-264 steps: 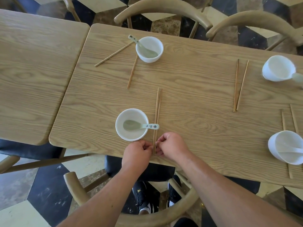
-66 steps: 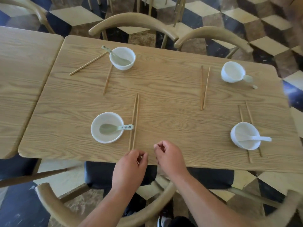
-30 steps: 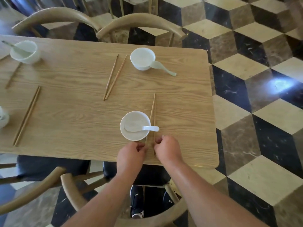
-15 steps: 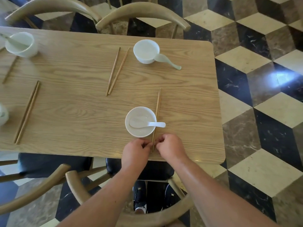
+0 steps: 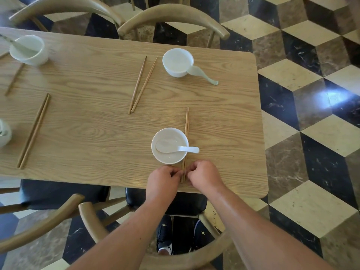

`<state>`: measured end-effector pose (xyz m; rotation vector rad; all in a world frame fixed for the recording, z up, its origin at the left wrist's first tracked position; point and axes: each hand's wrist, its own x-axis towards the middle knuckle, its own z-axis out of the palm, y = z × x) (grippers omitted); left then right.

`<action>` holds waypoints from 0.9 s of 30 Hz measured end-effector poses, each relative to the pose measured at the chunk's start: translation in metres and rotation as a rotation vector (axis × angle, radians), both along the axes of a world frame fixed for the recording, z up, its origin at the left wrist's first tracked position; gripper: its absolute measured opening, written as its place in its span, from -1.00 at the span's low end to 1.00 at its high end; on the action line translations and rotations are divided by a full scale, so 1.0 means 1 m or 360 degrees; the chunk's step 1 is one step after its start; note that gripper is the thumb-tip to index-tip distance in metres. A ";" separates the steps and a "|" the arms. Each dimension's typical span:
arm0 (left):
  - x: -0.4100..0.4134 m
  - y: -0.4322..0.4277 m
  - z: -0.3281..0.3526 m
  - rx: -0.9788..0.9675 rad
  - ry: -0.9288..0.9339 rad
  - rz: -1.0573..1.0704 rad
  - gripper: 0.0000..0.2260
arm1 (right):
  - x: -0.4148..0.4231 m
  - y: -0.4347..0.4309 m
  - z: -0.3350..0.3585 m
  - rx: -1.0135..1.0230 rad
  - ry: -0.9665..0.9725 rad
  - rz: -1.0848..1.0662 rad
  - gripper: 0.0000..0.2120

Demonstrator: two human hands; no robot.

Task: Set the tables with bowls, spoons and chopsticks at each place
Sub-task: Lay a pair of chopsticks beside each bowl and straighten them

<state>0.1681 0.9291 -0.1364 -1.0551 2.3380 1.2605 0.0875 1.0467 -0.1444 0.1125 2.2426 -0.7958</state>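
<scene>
A white bowl [image 5: 169,158] with a white spoon [image 5: 183,149] in it stands near the front edge of the wooden table [image 5: 97,123]. A pair of wooden chopsticks [image 5: 186,125] lies just right of the bowl, side by side. My left hand [image 5: 164,180] and my right hand [image 5: 204,175] pinch the near ends of the chopsticks from both sides. At the far side stands a second white bowl [image 5: 178,62] with a pale green spoon [image 5: 202,74] leaning against it, and a loose pair of chopsticks [image 5: 141,85] to its left.
Further left lie another chopstick pair [image 5: 34,131], a far bowl with a spoon [image 5: 27,49] and part of a bowl [image 5: 3,133] at the frame edge. Curved wooden chairs [image 5: 171,18] surround the table. The table's right edge borders a chequered floor [image 5: 311,114].
I stepped right from the left place to this one and took hold of its chopsticks. Over the last second the two sticks have come together, parallel, beside the bowl.
</scene>
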 end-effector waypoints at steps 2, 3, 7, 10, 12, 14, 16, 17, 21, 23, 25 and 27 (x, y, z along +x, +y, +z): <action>0.000 0.000 -0.002 -0.0017 0.0005 -0.0004 -0.84 | 0.000 0.000 0.000 0.0011 -0.0001 0.0020 -0.94; 0.000 0.000 -0.002 -0.0024 0.0006 -0.0008 -0.83 | 0.000 0.000 -0.001 0.0015 -0.0011 0.0025 -0.95; 0.000 0.000 -0.001 -0.0023 0.0015 -0.0017 -0.82 | -0.005 -0.001 -0.001 0.0026 -0.0065 0.0036 -0.93; 0.000 0.000 -0.001 -0.0027 0.0021 -0.0021 -0.83 | -0.005 -0.001 0.000 0.0042 -0.0071 0.0038 -0.90; 0.000 -0.001 -0.001 -0.0024 0.0020 -0.0030 -0.83 | -0.005 -0.001 0.001 0.0049 -0.0073 0.0043 -0.88; 0.000 -0.001 0.001 -0.0008 0.0017 -0.0018 -0.83 | -0.005 0.000 0.002 0.0039 -0.0071 0.0053 -0.85; 0.000 -0.001 0.003 -0.0004 0.0026 -0.0013 -0.83 | -0.005 0.000 0.003 0.0034 -0.0073 0.0056 -0.83; 0.000 -0.001 0.003 -0.0005 0.0026 -0.0017 -0.82 | -0.005 0.000 0.004 0.0032 -0.0078 0.0052 -0.83; 0.000 -0.001 0.003 0.0002 0.0018 -0.0010 -0.81 | -0.004 0.000 0.003 0.0025 -0.0095 0.0023 -0.83; -0.001 -0.001 0.004 0.0001 0.0018 -0.0018 -0.82 | -0.004 0.000 0.002 0.0017 -0.0102 0.0013 -0.86; -0.001 -0.002 0.004 -0.0006 0.0024 -0.0029 -0.82 | -0.004 -0.001 0.001 0.0005 -0.0109 0.0001 -0.87; -0.001 -0.002 0.003 -0.0001 0.0025 -0.0023 -0.83 | -0.005 -0.001 0.000 -0.0001 -0.0111 0.0002 -0.89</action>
